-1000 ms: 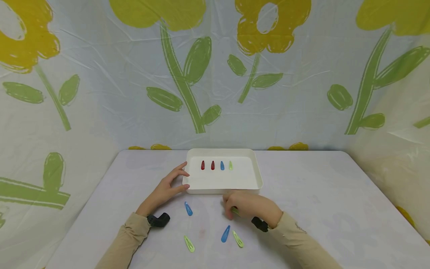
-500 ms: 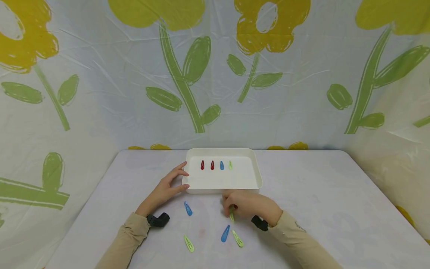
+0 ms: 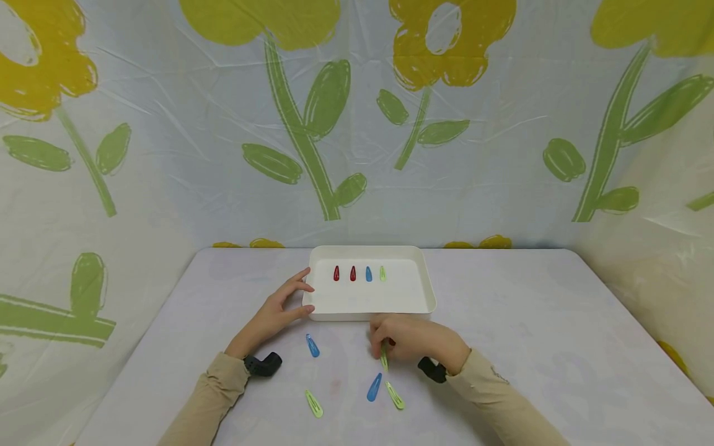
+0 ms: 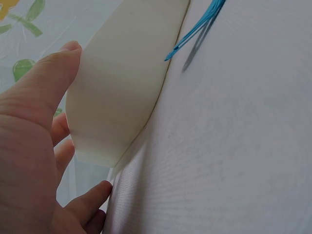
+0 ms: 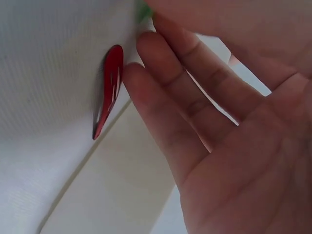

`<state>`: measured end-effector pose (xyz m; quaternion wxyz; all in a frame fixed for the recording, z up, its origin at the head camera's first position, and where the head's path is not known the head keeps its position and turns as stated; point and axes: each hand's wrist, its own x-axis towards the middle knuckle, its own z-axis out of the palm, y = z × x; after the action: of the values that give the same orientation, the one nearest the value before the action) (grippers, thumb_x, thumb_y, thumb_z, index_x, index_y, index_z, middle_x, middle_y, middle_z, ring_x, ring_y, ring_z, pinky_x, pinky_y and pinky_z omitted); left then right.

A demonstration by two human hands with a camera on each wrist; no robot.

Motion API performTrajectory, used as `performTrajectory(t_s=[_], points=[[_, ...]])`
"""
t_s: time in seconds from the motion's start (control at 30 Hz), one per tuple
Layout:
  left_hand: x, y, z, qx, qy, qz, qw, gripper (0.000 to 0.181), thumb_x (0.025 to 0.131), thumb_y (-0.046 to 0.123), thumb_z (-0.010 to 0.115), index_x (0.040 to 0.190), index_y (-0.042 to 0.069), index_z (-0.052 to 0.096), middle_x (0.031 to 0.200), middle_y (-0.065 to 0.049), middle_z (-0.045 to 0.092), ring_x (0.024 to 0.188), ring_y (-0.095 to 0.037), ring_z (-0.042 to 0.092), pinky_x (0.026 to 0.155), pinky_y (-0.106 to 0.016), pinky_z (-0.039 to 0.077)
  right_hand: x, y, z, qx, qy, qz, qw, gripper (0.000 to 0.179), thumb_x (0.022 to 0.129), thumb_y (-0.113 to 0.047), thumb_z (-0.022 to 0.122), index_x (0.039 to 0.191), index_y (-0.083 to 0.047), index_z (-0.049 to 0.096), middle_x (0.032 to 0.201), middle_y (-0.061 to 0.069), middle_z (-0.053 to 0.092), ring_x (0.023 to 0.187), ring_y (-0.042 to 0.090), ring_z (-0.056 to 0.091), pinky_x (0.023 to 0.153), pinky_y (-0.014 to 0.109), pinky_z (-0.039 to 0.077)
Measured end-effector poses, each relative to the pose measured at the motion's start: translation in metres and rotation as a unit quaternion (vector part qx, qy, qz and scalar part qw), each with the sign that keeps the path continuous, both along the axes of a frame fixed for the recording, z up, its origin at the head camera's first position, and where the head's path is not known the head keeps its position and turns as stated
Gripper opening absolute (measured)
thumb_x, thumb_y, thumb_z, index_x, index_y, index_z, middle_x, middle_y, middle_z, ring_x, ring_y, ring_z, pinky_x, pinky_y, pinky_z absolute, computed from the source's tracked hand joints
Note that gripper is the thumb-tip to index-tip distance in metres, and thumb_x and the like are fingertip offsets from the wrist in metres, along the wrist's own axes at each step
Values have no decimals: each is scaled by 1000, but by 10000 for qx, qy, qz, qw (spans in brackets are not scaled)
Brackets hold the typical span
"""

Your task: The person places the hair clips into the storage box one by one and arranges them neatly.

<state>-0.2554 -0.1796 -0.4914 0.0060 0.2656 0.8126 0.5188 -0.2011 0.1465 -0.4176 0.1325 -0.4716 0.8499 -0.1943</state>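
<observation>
My right hand (image 3: 415, 337) is in front of the white tray (image 3: 368, 305) and pinches a green hair clip (image 3: 384, 359), which hangs down from its fingertips. Only a blurred bit of that clip shows in the right wrist view. A red hair clip (image 5: 111, 87) lies on the table by the tray wall, close to the right fingers; in the head view the hand hides it. At the tray's left side, my left hand (image 3: 279, 310) touches the rim with spread, relaxed fingers. Inside the tray, red (image 3: 336, 274), blue (image 3: 369, 274) and green (image 3: 382, 273) clips stand in a row.
Loose on the table (image 3: 530, 334) are a blue clip (image 3: 313, 345) near the left hand, a green clip (image 3: 314, 404) at the front, and another blue clip (image 3: 374, 387) beside a green one (image 3: 395, 395). A flower-printed curtain (image 3: 223, 186) surrounds the table.
The green clip in my right hand has turned from pointing sideways to pointing down toward the near edge. My left hand and the tray stay put.
</observation>
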Motion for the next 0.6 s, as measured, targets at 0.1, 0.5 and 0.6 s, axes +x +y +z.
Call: performTrajectory(t_s=[0.1, 0.5, 0.6], points=[[0, 0, 1, 2, -25, 1, 10000, 36, 92, 26, 74, 123, 17, 60, 162, 3, 26, 150, -15, 13, 119, -53, 13, 0, 1, 2, -68, -109, 69, 9999, 34, 77, 18, 63, 82, -13, 77, 85, -9, 59, 83, 7, 55, 72, 16, 49], [0, 0, 1, 45, -26, -6, 10000, 35, 92, 26, 74, 123, 17, 60, 163, 1, 25, 151, -17, 13, 118, -57, 13, -2, 0, 2, 8, -365, -51, 9993, 27, 78, 12, 74, 84, -13, 79, 85, -10, 60, 82, 4, 55, 73, 16, 49], [1, 1, 2, 36, -36, -3, 10000, 35, 92, 26, 74, 123, 17, 60, 163, 1, 25, 151, -17, 13, 119, -56, 13, -2, 0, 2, 10, -407, -115, 9991, 26, 76, 11, 76, 83, -14, 78, 84, -10, 59, 80, 4, 56, 71, 15, 49]])
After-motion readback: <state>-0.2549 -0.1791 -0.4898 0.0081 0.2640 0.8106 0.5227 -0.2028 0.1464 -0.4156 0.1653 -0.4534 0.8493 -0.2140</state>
